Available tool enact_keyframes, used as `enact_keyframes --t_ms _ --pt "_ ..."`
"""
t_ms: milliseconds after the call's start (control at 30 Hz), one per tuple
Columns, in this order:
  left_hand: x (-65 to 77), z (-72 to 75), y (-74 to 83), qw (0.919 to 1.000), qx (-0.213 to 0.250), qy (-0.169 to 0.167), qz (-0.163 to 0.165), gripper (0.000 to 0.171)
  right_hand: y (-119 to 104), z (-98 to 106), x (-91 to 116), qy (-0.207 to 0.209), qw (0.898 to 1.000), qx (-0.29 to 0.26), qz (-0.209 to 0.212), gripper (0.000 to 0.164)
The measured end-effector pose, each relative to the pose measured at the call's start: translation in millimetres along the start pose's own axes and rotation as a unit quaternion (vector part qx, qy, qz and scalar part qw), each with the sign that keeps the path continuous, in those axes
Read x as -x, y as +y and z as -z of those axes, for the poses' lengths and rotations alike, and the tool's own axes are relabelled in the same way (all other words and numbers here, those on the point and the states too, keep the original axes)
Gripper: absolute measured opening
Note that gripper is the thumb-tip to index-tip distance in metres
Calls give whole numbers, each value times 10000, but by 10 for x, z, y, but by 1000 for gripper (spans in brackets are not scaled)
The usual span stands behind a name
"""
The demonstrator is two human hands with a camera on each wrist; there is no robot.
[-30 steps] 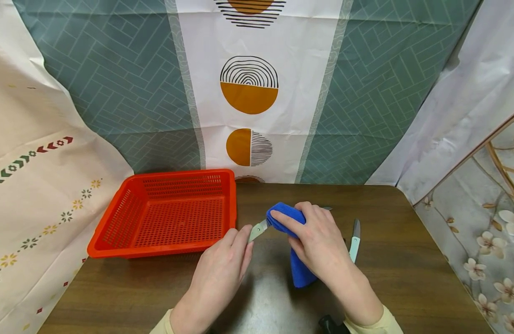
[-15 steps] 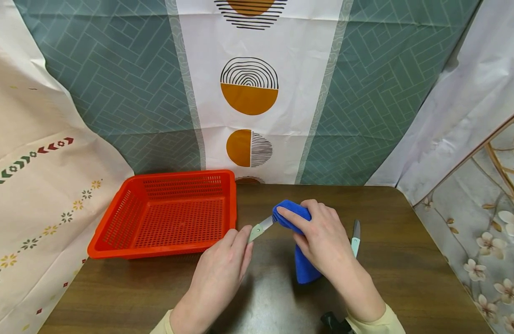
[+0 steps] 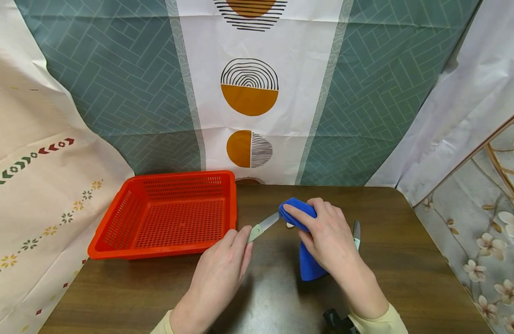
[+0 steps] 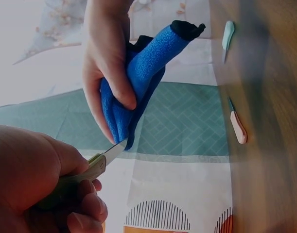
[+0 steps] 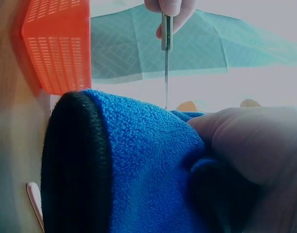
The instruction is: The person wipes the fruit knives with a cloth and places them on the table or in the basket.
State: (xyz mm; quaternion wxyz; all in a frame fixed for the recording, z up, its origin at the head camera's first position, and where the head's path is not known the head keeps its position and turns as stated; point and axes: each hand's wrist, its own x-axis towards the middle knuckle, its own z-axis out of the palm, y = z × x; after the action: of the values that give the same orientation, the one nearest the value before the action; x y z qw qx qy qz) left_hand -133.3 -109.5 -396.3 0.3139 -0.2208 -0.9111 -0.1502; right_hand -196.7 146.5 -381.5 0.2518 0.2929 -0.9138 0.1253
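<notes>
My left hand [image 3: 223, 264] grips the pale green handle of a small knife [image 3: 257, 232], its blade pointing up and to the right. A folded blue cloth [image 3: 310, 266] with dark edging is pinched around the blade's tip by my right hand [image 3: 327, 236]. Most of the blade shows bare between handle and cloth. In the left wrist view the cloth [image 4: 150, 63] stands above the knife [image 4: 97, 165], its fold hiding the tip. Seen from the right wrist, the cloth [image 5: 143, 160] fills the foreground, with the thin blade [image 5: 166, 80] entering behind it.
A red plastic basket [image 3: 156, 252] stands at the left on the brown wooden table [image 3: 407, 260]. Beyond my right hand lie a mint-handled knife [image 4: 228, 34] and a pink-handled knife [image 4: 239, 128]. A black device [image 3: 338, 321] sits by the right sleeve. Patterned curtains [image 3: 248, 153] hang behind the table.
My right hand and the cloth have slid up and to the right along the blade towards its tip, baring more of it. The left hand has stayed in place.
</notes>
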Motion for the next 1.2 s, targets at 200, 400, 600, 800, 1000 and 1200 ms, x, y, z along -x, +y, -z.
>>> enact_keyframes --t_ms 200,400,600,800,1000,1200 --pt "7 -3 -4 9999 -13 121 -55 30 50 11 18 -64 9997 148 -205 61" --pt "18 -14 -16 9995 5 308 -121 30 71 32 27 -36 9989 220 -419 62" --pt "17 -8 -17 10000 -6 81 -20 31 -17 93 19 111 9995 102 -274 67" --pt "-3 3 -11 9997 -34 -203 103 32 -186 107 11 218 9994 -127 220 67" --pt "-4 -6 -12 9998 -62 -156 45 32 -326 85 6 79 9987 -188 474 69" --pt "5 -6 -17 9999 -35 -105 32 33 -388 65 1 -36 9983 -242 532 68"
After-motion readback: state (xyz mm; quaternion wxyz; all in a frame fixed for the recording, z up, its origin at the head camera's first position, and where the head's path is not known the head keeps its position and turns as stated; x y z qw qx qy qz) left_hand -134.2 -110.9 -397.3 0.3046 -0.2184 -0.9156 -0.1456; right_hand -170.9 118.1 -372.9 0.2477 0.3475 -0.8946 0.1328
